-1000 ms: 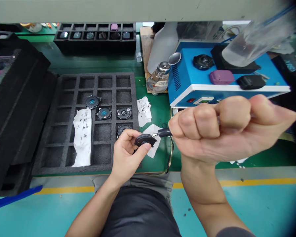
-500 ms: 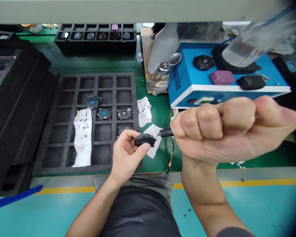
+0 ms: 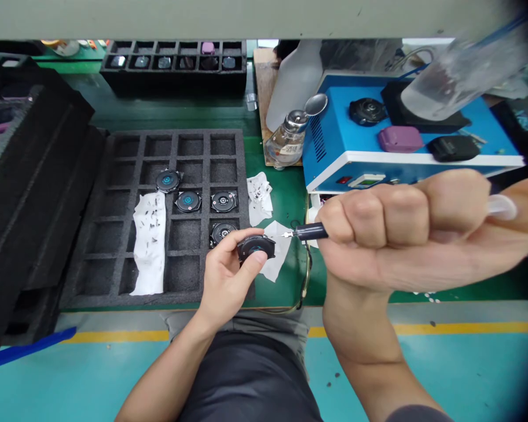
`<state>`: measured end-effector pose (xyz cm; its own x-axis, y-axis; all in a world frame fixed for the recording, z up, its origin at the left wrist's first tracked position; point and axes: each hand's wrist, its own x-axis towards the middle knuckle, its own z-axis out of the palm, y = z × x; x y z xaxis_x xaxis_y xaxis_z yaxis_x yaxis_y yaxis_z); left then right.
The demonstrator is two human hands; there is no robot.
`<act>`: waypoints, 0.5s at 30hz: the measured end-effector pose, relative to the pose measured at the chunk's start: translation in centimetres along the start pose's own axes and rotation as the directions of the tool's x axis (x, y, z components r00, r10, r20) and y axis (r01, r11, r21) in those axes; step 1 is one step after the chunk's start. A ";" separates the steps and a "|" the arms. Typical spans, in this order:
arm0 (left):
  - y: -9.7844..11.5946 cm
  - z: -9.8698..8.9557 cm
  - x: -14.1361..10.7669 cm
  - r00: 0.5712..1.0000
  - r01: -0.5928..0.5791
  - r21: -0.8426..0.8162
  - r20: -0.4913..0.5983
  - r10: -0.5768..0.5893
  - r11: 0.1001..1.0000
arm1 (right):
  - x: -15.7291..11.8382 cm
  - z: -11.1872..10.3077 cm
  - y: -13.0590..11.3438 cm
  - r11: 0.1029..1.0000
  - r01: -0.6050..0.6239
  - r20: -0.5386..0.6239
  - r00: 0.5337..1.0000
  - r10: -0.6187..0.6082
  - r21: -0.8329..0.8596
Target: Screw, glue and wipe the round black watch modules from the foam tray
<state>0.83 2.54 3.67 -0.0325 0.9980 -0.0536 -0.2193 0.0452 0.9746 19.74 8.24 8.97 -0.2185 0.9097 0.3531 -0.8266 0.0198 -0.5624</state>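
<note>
My left hand (image 3: 226, 272) pinches a black round watch case (image 3: 256, 247) between thumb and fingers, tilted on edge. In my right hand (image 3: 396, 231) is a black syringe (image 3: 311, 231), the fingers wrapped round its barrel and the thumb at its white end. The syringe's thin needle points left at the watch case's edge; whether it touches cannot be told. Beside my left hand, a grey foam tray (image 3: 185, 235) holds several round watch cases, among them one (image 3: 223, 233) close to my fingers. A white paper (image 3: 276, 252) lies under the needle.
A strip of white paper with dark bits (image 3: 149, 243) lies across the tray. Behind my right hand stands a blue machine (image 3: 334, 129) with watch parts on top. A glass bottle (image 3: 286, 143) stands beside it. Black foam trays (image 3: 48, 176) are stacked at the left.
My right hand has drawn the syringe slightly right, away from the watch case, and its white end now shows by the thumb. My left hand still holds the watch case.
</note>
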 end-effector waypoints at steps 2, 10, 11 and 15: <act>0.1 0.0 0.0 1.000 -0.005 0.014 -0.003 0.005 1.000 | 0.0 0.1 0.1 1.000 -0.005 0.023 1.000 0.005 -0.003; 0.2 0.4 0.0 0.999 0.020 -0.009 -0.030 -0.020 1.000 | 0.7 1.3 0.6 0.993 -0.049 0.117 0.991 0.061 -0.103; 0.3 0.5 0.0 0.999 0.021 -0.006 -0.033 -0.021 1.000 | 0.7 1.3 0.7 0.993 -0.049 0.124 0.990 0.062 -0.104; 0.5 0.6 0.0 0.999 0.021 -0.007 -0.032 -0.022 1.000 | 0.5 1.3 1.0 0.992 -0.054 0.124 0.990 0.069 -0.116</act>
<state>1.27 2.56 4.24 -0.0589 0.9949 -0.0814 -0.2267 0.0661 0.9717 18.13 8.19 9.58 -0.3373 0.8505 0.4036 -0.7476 0.0185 -0.6638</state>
